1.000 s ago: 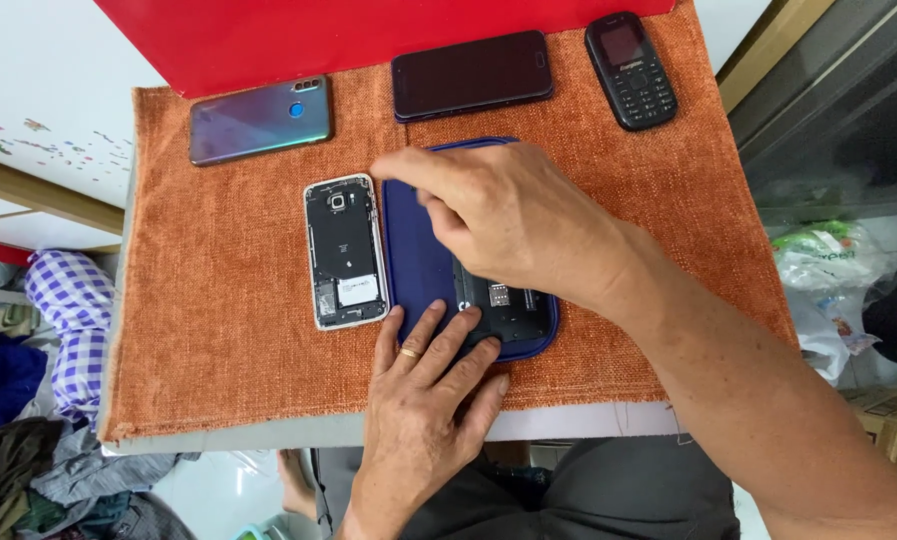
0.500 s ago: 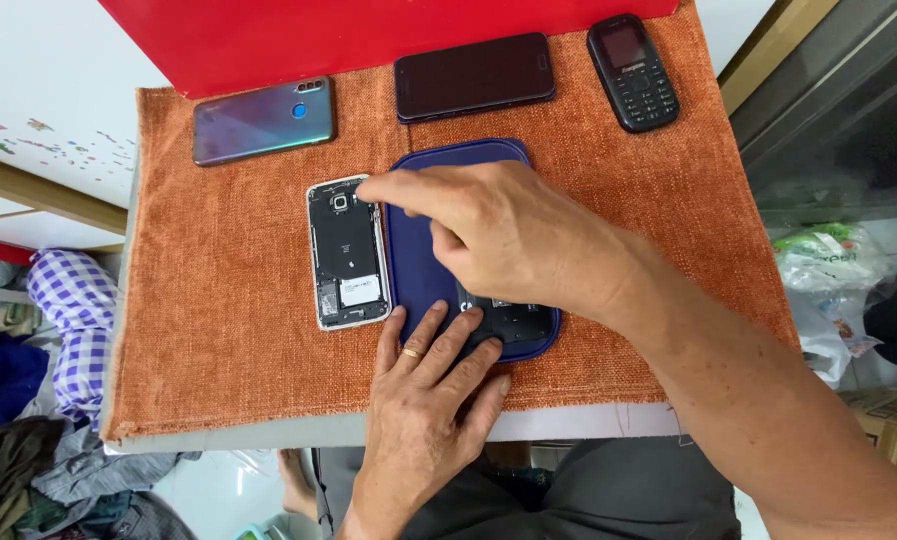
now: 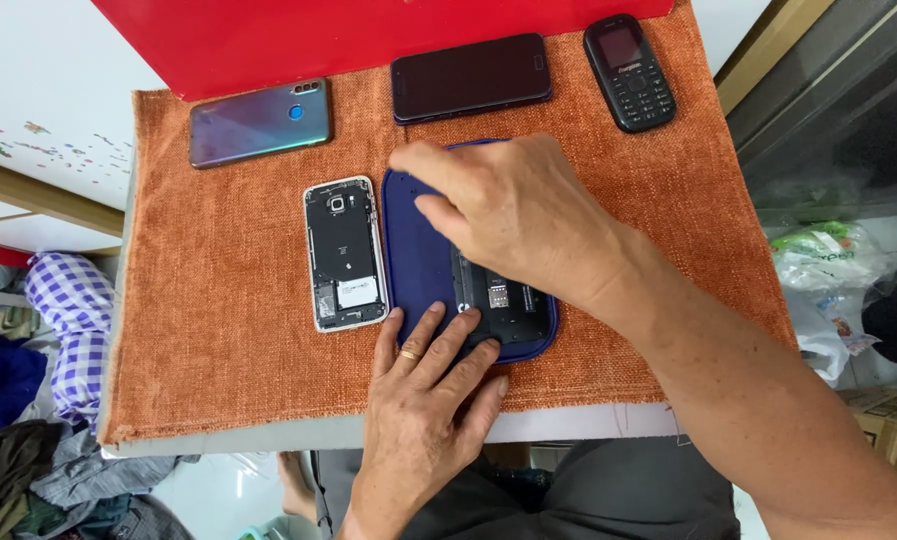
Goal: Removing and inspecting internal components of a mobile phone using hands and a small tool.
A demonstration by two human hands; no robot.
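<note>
Fingers of the left hand (image 3: 423, 400) pressed flat, pinning the blue tray (image 3: 418, 270), while the right hand (image 3: 508, 215) curled loosely on the opened phone (image 3: 503, 305), best handled gently.

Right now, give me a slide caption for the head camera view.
Left hand steadies a dark blue tray on an orange cloth while the right hand reaches over an opened phone inside.

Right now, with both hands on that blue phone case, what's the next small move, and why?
Probably peel the upper left corner of the blue case a little further off with the right hand, while the left hand pins the lower edge. The black phone inside shows only at the lower end, so most of it seems to sit in the case.
</note>
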